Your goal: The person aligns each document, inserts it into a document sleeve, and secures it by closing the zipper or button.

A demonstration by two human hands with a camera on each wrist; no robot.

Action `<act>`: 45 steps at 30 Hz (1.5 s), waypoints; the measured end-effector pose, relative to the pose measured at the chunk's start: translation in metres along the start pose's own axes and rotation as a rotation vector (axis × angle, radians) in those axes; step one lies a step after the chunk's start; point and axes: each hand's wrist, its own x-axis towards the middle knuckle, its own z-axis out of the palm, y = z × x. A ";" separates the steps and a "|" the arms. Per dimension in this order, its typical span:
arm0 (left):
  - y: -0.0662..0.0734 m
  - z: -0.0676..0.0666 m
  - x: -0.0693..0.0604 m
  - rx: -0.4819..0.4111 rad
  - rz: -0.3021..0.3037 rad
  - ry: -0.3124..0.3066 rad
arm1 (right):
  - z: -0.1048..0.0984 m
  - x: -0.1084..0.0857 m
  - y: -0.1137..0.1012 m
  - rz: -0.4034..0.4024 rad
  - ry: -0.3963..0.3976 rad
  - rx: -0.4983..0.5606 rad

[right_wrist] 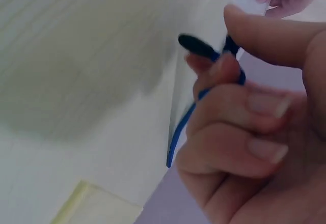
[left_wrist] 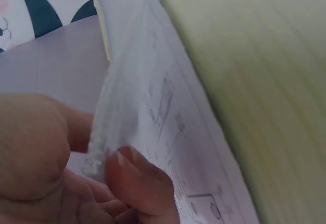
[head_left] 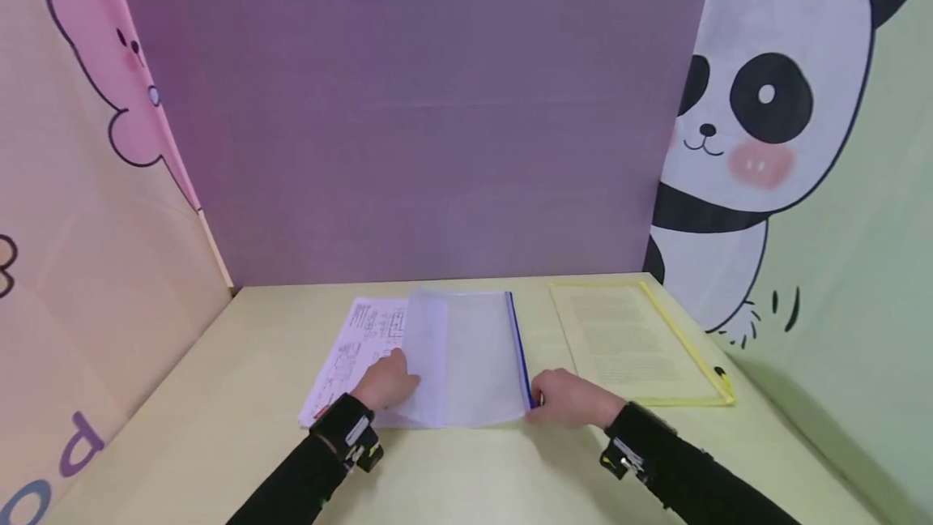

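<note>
A clear document pouch [head_left: 481, 355] with a blue edge strip lies on the table. Its left part overlaps a printed sheet [head_left: 364, 339]; whether the sheet is inside cannot be told. My left hand [head_left: 386, 383] pinches the pouch's loose film edge, seen raised between thumb and fingers in the left wrist view. At the pouch's lower right corner, my right hand [head_left: 572, 398] grips the end of the blue edge. In the right wrist view, a dark tab [right_wrist: 196, 46] sticks out beside the curled fingers, and the blue strip [right_wrist: 178, 137] runs away from them.
To the right lies a yellow-edged clear pouch [head_left: 627, 343] with a printed page in it and a black-and-yellow tab [head_left: 724, 379] at its edge. The pale table [head_left: 219, 444] meets a purple backdrop [head_left: 437, 144] behind and printed side panels, one showing a panda.
</note>
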 end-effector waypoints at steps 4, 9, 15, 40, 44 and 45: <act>-0.007 0.007 0.001 0.081 -0.007 -0.011 | 0.002 -0.007 0.001 -0.050 -0.051 -0.107; -0.008 0.015 0.001 0.198 0.015 0.015 | 0.002 -0.011 -0.006 -0.047 -0.081 -0.233; 0.013 0.024 -0.011 0.327 0.109 0.071 | 0.005 -0.010 -0.012 -0.139 -0.062 -0.341; 0.043 0.035 -0.014 0.319 0.219 -0.156 | 0.036 0.017 -0.045 -0.122 -0.149 -0.139; 0.039 0.033 -0.009 0.294 0.270 -0.178 | 0.039 0.022 -0.051 -0.137 -0.157 -0.210; 0.038 0.032 -0.009 0.288 0.278 -0.183 | 0.039 0.023 -0.052 -0.130 -0.168 -0.216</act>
